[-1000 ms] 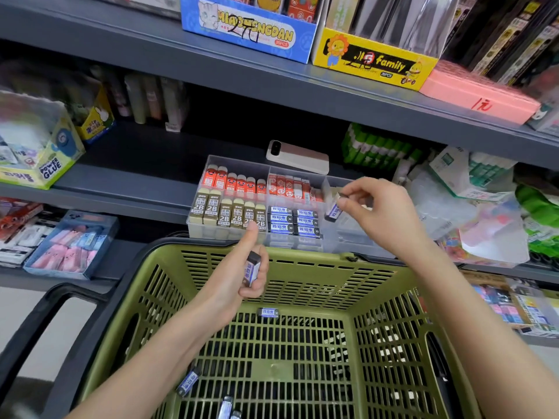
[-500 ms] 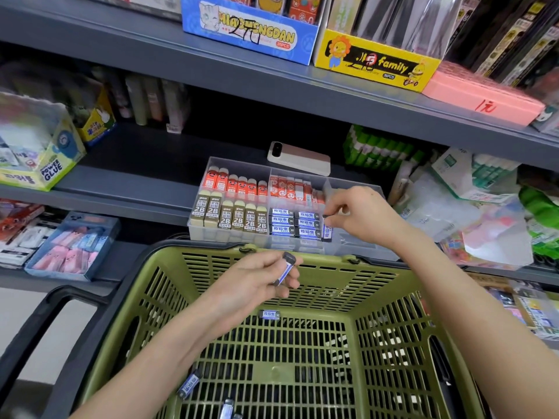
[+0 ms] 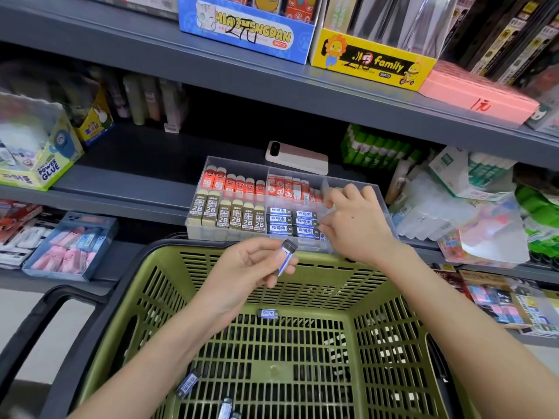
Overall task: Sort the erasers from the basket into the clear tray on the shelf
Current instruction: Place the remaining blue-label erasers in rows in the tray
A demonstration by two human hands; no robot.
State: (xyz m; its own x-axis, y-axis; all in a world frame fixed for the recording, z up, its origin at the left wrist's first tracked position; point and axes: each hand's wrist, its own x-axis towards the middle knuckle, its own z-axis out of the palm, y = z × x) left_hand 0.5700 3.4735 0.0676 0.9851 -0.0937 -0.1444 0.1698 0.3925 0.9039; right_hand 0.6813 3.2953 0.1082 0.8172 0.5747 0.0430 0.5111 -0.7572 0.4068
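The clear tray [image 3: 239, 165] sits on the middle shelf, holding rows of orange, tan 2B and blue erasers [image 3: 292, 222]. My right hand [image 3: 358, 225] reaches into the tray just right of the blue rows. Its fingertips pinch a blue eraser [image 3: 322, 237] that stands on end against them. Over the far rim of the green basket [image 3: 393, 328], my left hand [image 3: 242, 273] pinches another blue eraser [image 3: 286, 259], held upright. Loose blue erasers lie on the basket floor: one [image 3: 268, 313] near the far wall, another [image 3: 188, 382] at the left, more [image 3: 225, 408] at the bottom edge.
A phone [image 3: 298, 157] lies behind the tray. Green glue sticks [image 3: 375, 146] and plastic-wrapped packs [image 3: 453, 207] crowd the shelf to the right. A Power Glue box [image 3: 39, 158] stands far left, and a blue box of pink erasers [image 3: 69, 246] lies below it. The upper shelf edge [image 3: 272, 86] overhangs.
My right hand carried its blue eraser down into the tray beside the blue rows. My left hand moved up and right to the basket's far rim, turning its eraser upright.
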